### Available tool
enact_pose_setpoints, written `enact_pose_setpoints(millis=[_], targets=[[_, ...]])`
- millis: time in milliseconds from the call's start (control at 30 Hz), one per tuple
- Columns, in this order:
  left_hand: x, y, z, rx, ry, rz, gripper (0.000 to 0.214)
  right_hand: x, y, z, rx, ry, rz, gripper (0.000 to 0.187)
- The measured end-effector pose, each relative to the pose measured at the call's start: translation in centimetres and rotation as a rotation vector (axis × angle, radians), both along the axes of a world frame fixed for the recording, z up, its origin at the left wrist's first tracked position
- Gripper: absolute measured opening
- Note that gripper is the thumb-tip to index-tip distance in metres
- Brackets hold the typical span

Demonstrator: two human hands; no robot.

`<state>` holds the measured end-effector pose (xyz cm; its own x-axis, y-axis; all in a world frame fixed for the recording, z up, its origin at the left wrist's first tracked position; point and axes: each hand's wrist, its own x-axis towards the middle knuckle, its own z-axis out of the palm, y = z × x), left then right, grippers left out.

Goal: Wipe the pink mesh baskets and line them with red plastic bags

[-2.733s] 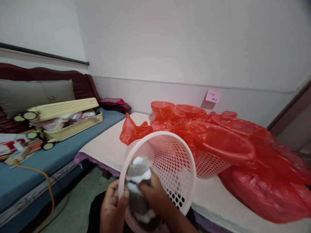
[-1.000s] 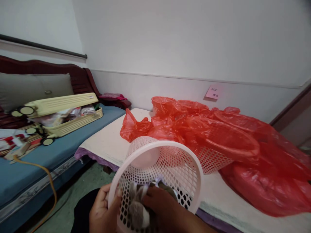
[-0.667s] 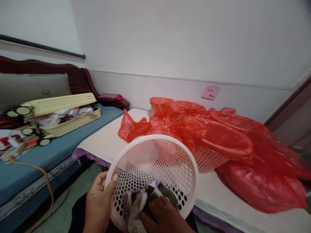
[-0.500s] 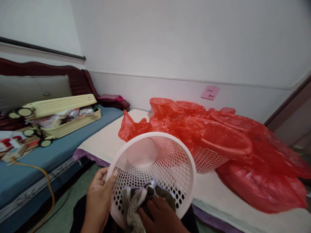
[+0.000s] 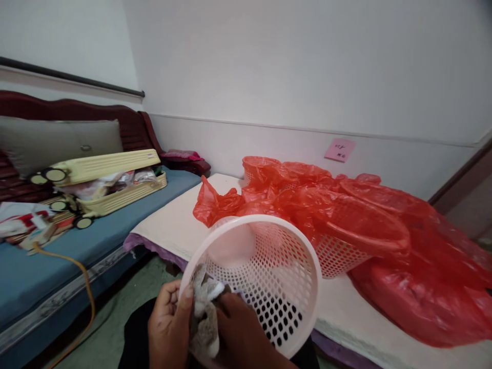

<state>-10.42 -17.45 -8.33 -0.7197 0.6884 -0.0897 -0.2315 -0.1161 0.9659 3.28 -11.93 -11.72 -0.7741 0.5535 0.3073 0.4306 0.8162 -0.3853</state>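
A white plastic basket (image 5: pixel 295 287) with perforated walls lies tilted in front of me, its mouth facing me. My left hand (image 5: pixel 171 315) grips its left rim, thumb on the inner side and fingers outside. Inside the basket, my right hand (image 5: pixel 240 328) presses a grey-brown cloth (image 5: pixel 207 320) with whitish patches against the left inner wall. The right fingers are bent round the cloth, their tips partly hidden by it.
Red plastic bags (image 5: pixel 292 200) cover more baskets on the white mattress (image 5: pixel 165 220) ahead. To the left, a half-open yellow suitcase (image 5: pixel 123 197) lies on a blue bed (image 5: pixel 115 233), near an orange cable (image 5: pixel 86 287). A pink note (image 5: pixel 340 149) sticks to the wall.
My right hand has moved the cloth from the basket's lower middle to its left wall, near my left hand. The left hand keeps its hold on the rim.
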Motion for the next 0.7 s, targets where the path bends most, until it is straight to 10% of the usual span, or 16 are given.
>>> enact_pose_setpoints(millis=[167, 367, 700], targets=[[0.0, 0.0, -0.7, -0.002, 0.023, -0.007, 0.046, 1.7, 3.6, -1.7, 0.109, -0.392, -0.173, 0.021], [1.5, -0.2, -1.1, 0.017, 0.154, -0.049, 0.039, 0.6, 8.1, -1.4, -0.004, -0.288, -0.393, 0.039], [2.6, -0.4, 0.1, -0.053, 0.199, 0.042, 0.039, -3.6, 8.7, -3.2, -0.048, -0.248, -0.319, 0.033]])
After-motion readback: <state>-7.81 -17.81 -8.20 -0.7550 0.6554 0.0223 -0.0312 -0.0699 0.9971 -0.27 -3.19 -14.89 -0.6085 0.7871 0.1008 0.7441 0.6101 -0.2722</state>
